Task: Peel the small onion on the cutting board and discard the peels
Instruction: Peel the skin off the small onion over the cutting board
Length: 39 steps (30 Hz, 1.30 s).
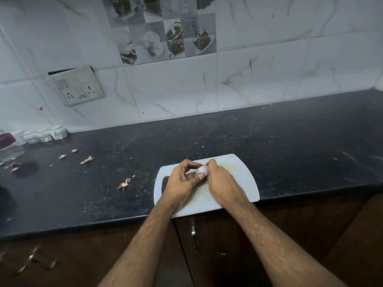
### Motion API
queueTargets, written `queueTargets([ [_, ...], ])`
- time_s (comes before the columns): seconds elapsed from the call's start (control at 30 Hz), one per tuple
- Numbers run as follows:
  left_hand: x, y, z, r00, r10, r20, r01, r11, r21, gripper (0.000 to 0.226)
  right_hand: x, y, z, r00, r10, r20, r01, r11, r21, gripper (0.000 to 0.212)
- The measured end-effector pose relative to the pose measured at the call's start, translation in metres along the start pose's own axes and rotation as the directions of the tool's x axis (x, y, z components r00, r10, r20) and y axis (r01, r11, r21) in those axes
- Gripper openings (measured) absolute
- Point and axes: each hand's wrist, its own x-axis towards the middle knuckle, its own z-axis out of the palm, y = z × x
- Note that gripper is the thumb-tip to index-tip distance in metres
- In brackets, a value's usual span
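Note:
A small pale pink onion is held just above the white cutting board, which lies at the counter's front edge. My left hand grips the onion from the left, thumb under it and fingers curled over the top. My right hand closes on it from the right, fingertips pinched at its top. Much of the onion is hidden by my fingers. Loose dry peels lie on the dark counter to the left of the board, with more peels farther left.
The black speckled counter runs to a white tiled wall with a switch plate. Small white jars and a glass jar stand at the far left. Brown cabinet doors with a metal handle are below.

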Motion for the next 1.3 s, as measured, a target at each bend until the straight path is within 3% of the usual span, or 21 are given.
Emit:
queueTargets([
  [0.23, -0.001, 0.000, -0.004, 1.000, 0.026, -0.009, -0.026, 0.999, -0.042, 0.024, 0.004, 0.003, -0.002, 0.998, 0.063, -0.014, -0.063, 0.998, 0.022, 0.013],
  [0.47, 0.000, 0.004, 0.000, 1.000, 0.020, -0.015, -0.020, 1.000, -0.005, 0.023, 0.008, 0.012, 0.002, 0.991, -0.006, -0.133, 0.021, 0.994, 0.107, 0.035],
  [0.67, -0.002, 0.004, 0.000, 0.998, -0.003, 0.059, 0.003, 1.000, 0.001, 0.023, 0.004, 0.012, -0.001, 0.985, -0.045, -0.165, 0.090, 0.957, 0.277, 0.026],
  [0.87, -0.003, 0.000, 0.002, 0.997, 0.056, 0.051, -0.058, 0.997, 0.053, 0.016, 0.002, 0.010, -0.003, 0.996, -0.042, -0.081, 0.058, 0.977, 0.206, 0.033],
  [1.17, -0.001, -0.003, 0.001, 0.996, 0.069, 0.051, -0.075, 0.990, 0.117, 0.019, 0.005, 0.003, -0.002, 0.999, 0.041, -0.014, -0.041, 0.999, -0.009, 0.013],
  [1.3, -0.003, 0.000, -0.001, 0.997, 0.064, 0.039, -0.063, 0.998, -0.005, 0.024, 0.010, 0.005, 0.000, 0.995, 0.094, -0.016, -0.094, 0.995, 0.034, 0.012],
])
